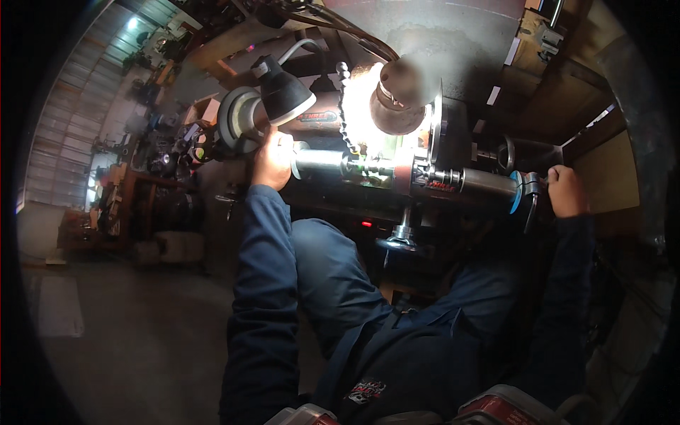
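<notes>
In front of me stands a bench machine with a horizontal shaft assembly. My left hand (273, 160) is closed at its left end, right beside the pale flange of a metal cylinder (322, 162); what the fingers grip is hidden. At the opposite end, my right hand (567, 192) makes a fist next to a clamp lever (531, 212) and a blue ring (517, 193). A second metal cylinder (489, 185) runs inward from that ring. Between the cylinders lies a brightly lit middle section with a dark round upright part (400, 99) above it.
A black lamp (285, 91) leans over the machine, near a segmented hose (343, 106). Below the middle hangs a small metal handwheel (400, 241). My knees are close under the machine. Cluttered shelves (170, 142) stand at the left, wooden panels (591, 106) at the right.
</notes>
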The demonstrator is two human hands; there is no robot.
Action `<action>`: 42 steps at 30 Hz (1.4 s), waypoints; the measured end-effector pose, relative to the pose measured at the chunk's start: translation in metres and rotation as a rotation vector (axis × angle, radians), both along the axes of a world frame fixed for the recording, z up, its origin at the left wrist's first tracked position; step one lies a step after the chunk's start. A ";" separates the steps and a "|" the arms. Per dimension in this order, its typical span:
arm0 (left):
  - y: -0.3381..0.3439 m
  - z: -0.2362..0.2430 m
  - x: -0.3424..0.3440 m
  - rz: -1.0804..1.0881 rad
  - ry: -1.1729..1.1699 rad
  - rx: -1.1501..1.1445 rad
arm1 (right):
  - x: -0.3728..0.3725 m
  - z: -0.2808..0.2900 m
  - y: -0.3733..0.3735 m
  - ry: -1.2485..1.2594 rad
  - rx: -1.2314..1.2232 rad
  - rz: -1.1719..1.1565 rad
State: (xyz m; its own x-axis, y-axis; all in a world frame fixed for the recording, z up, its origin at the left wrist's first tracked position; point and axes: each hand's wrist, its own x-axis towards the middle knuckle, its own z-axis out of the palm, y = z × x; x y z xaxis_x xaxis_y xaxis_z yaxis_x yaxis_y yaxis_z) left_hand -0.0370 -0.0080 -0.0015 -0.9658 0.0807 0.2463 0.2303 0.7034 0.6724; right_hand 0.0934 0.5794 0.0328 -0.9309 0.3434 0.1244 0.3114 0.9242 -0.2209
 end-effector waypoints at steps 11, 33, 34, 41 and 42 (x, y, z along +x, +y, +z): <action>0.000 -0.005 -0.008 0.027 -0.006 -0.018 | -0.076 -0.012 0.029 -0.633 -0.281 0.115; 0.005 0.005 -0.007 0.079 -0.133 -0.012 | 0.056 -0.058 -0.036 0.711 0.062 -0.076; 0.005 0.006 -0.006 0.075 -0.116 -0.029 | 0.058 -0.059 -0.038 0.726 0.016 -0.071; -0.008 -0.003 -0.007 -0.101 0.118 -0.150 | 0.083 -0.125 0.001 0.643 -0.316 0.015; -0.006 -0.002 -0.007 -0.101 0.118 -0.149 | 0.082 -0.136 0.015 0.622 -0.372 0.085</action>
